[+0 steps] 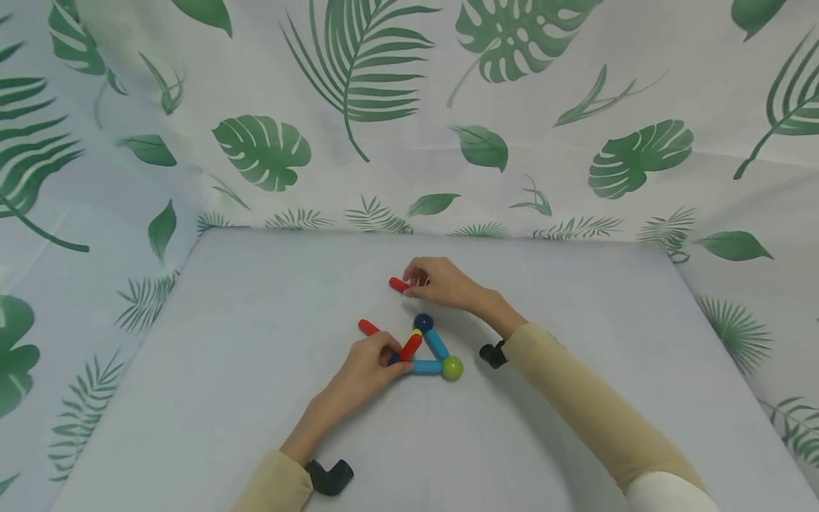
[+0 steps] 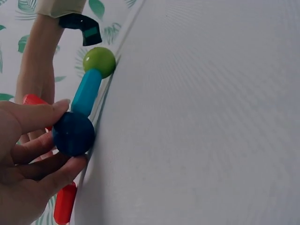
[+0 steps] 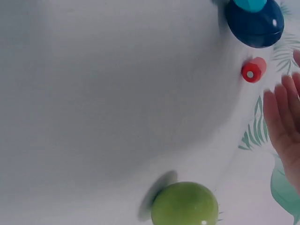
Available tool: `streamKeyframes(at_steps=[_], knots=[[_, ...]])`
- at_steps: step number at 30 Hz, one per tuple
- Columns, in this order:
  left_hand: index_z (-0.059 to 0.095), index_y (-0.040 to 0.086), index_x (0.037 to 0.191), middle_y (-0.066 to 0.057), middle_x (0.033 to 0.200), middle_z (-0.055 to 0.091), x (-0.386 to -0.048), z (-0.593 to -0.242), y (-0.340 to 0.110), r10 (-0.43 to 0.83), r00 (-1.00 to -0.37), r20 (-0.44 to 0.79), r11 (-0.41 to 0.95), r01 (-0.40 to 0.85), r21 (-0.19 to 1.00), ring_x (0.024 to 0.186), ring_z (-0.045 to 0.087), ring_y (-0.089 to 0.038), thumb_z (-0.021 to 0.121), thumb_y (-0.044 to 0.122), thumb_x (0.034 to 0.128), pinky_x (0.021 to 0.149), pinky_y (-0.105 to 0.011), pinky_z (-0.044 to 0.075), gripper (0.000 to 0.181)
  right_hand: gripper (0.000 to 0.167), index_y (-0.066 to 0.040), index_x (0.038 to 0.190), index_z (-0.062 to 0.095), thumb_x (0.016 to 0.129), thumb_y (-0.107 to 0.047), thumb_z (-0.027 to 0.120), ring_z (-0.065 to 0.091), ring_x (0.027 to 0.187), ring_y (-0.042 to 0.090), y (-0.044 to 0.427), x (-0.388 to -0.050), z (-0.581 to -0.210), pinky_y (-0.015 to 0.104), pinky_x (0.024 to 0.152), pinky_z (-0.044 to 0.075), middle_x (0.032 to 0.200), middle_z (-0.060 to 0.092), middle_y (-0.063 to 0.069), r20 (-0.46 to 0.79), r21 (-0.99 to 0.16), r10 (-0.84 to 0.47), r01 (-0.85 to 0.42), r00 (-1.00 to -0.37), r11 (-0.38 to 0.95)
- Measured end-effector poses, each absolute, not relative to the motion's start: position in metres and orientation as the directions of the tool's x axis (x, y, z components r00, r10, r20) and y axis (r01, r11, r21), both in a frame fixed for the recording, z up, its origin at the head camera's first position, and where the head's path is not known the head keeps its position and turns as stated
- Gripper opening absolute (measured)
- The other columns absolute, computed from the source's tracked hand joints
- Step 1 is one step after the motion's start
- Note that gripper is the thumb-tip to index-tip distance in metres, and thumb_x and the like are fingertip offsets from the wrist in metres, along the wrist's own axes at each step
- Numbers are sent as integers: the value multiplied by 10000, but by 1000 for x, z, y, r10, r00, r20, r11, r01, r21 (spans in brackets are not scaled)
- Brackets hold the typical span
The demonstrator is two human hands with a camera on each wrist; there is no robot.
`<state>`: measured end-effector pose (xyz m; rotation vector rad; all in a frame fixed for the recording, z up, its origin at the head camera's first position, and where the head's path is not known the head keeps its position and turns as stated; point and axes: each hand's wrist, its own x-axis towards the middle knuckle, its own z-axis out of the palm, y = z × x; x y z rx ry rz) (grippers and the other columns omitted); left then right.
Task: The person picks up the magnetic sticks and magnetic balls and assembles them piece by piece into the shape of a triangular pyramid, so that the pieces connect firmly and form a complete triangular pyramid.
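My left hand [image 1: 365,370] pinches a dark blue ball [image 2: 73,134] at one corner of a construction of balls and sticks. A red stick [image 1: 411,347] and a light blue stick [image 1: 425,367] extend from that ball. The light blue one meets a green ball [image 1: 452,368], and another light blue stick [image 1: 437,344] runs from there to a second dark blue ball [image 1: 423,322]. Just above a loose red stick [image 1: 398,284] hovers my right hand [image 1: 438,282], fingers loosely bent. In the right wrist view that stick's near end [image 3: 251,74] shows apart from the fingertips.
Another red stick [image 1: 367,326] lies beyond my left hand, partly hidden by it. A separate green ball [image 3: 185,205] shows low in the right wrist view. The white tabletop [image 1: 269,284] meets leaf-patterned cloth [image 1: 384,171] at its back and sides.
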<state>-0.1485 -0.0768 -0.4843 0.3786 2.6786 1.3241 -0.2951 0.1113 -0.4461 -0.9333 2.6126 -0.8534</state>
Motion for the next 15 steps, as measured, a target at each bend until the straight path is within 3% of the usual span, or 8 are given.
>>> streamKeyframes(at_steps=[9, 15], knots=[[688, 31, 1113, -17, 885, 627, -150, -485, -82, 308, -949, -64, 570, 131, 811, 799, 543, -148, 876, 184, 824, 682, -183, 484, 377, 457, -37, 1297, 615, 920, -235, 782, 636, 1106, 259, 96, -312, -459, 352, 942, 575, 1208, 661, 129, -168, -572, -616, -433, -769, 697], [682, 39, 1122, -19, 926, 650, -147, -485, -84, 316, -946, -76, 549, 117, 827, 821, 565, -143, 866, 162, 833, 715, -183, 510, 365, 349, -59, 1244, 674, 917, -144, 764, 634, 1025, 218, 88, -310, -469, 349, 927, 568, 1121, 683, 85, -162, -530, -646, -486, -746, 695]])
